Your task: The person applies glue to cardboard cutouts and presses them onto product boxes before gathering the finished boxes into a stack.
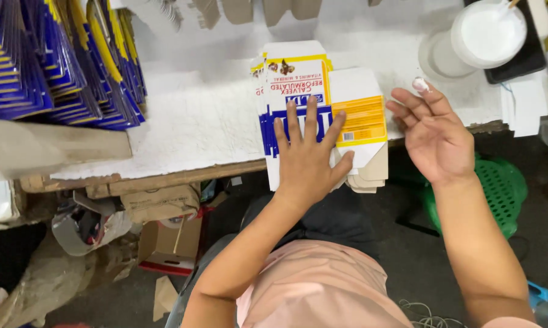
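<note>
Left hand [307,155] flat on carton stack [322,103].

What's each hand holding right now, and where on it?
Nothing is gripped. The left hand lies flat, fingers spread, pressing on the top of the stack of flattened cartons. The right hand hovers open beside it, white paste on one fingertip.

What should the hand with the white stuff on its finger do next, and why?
Probably wipe the white paste on the right hand's fingertip along the bare white flap of the flat carton. The left hand presses the stack flat, and that fingertip hovers just beside the flap.
</note>
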